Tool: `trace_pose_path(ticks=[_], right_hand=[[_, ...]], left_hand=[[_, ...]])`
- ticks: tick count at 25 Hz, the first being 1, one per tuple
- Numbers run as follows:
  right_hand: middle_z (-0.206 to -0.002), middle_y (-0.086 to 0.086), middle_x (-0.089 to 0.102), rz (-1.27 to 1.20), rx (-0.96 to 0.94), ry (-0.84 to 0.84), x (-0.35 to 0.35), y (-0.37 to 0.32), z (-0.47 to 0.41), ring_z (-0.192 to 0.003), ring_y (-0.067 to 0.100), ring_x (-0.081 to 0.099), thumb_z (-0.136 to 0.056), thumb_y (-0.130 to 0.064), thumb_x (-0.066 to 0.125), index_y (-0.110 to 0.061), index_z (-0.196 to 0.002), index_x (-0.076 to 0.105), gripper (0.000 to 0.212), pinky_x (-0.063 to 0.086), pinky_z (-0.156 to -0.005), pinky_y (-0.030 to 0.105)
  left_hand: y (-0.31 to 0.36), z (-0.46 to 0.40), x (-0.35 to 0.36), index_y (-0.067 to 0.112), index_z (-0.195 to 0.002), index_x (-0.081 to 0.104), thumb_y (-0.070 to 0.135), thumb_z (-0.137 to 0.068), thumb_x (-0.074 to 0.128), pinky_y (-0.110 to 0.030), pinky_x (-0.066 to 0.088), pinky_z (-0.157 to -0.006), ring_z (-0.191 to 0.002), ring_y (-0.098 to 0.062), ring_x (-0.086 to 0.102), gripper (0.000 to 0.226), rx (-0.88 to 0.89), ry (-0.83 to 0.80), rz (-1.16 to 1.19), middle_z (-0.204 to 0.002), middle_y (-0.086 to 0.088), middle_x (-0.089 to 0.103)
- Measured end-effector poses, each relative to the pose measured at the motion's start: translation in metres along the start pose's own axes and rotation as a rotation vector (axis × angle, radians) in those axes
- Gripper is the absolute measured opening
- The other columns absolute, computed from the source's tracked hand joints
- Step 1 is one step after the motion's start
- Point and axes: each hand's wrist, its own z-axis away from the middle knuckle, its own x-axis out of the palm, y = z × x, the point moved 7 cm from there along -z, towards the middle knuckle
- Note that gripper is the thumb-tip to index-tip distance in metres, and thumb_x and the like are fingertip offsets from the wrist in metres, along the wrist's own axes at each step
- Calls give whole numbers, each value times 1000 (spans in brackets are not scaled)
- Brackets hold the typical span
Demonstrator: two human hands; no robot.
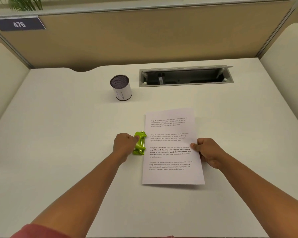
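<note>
The left hand (125,145) is balled over the near-left side of a lime-green hole punch (140,143), its fingers (136,137) curled tight against the glossy lever. The back of the hand hides how far they wrap beneath it. The punch is a small, squat tool with a rounded top, bright metal rods across its middle and silver rivets at both ends. Its slot faces away from those fingers and takes the left edge of a sheet of paper (170,176).

The sheet lies flat on the desk (67,126), smooth and white, printed with four short blocks of small text, the third partly in bold. The right hand (207,152) pinches its right edge about halfway up. The thumb lies on top, and the other fingers (203,158) are folded in, partly hidden under the paper's edge. The paper spans the gap between the two sets of fingers.

The desk is matte and off-white. Well beyond the left fingers stands a cylindrical pen cup (122,90) with a dark mesh rim and a white paper wrap marked with a pen scrawl like an N. Beyond the right fingers a grey-framed cable hatch (186,76) is sunk into the desk; its inside is too dark to make out. A tan fabric partition (144,36) behind carries a dark plate (19,24) reading 476. A reddish sleeve (41,231) is cut off at the bottom edge.
</note>
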Motion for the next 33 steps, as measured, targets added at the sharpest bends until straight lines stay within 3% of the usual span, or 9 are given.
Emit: trace_pose_path(ticks=[3, 9, 19, 30, 33], right_hand=[[-100, 13, 79, 1, 2, 4, 6, 1, -2, -84, 28, 76, -101, -8, 60, -3, -104, 71, 12, 63, -74, 39], [-97, 11, 80, 10, -6, 11, 21, 0, -5, -78, 25, 76, -100, -9, 61, -5, -101, 71, 11, 60, -64, 34], [-93, 10, 81, 21, 0, 29, 21, -3, -8, -76, 24, 77, -100, -9, 62, -5, -99, 71, 11, 60, -61, 33], [-89, 8, 81, 30, -9, 33, 20, -2, -9, -74, 24, 76, -100, -10, 62, -7, -96, 72, 11, 59, -61, 33], [-86, 6, 82, 34, -9, 28, 20, -1, -9, -70, 21, 77, -99, -11, 62, -8, -96, 72, 11, 59, -58, 32]], left_hand=[[1, 1, 0, 18, -51, 43, 26, -88, 76, -25, 38, -52, -48, -15, 43, 50, 9, 1, -5, -46, 9, 46], [1, 1, 0, 16, -57, 48, 26, -87, 76, -31, 44, -57, -55, -18, 47, 43, 24, -5, 4, -58, 0, 51], [0, -2, 0, 18, -52, 42, 26, -86, 77, -31, 41, -57, -52, -19, 42, 50, 20, -5, 4, -52, 3, 44], [0, -2, 0, 12, -61, 55, 28, -86, 78, -37, 53, -64, -62, -23, 54, 38, 2, -16, 40, -62, -3, 57], [1, -2, -1, 11, -64, 58, 28, -87, 78, -46, 60, -69, -64, -23, 56, 35, 0, -28, 41, -65, -5, 59]])
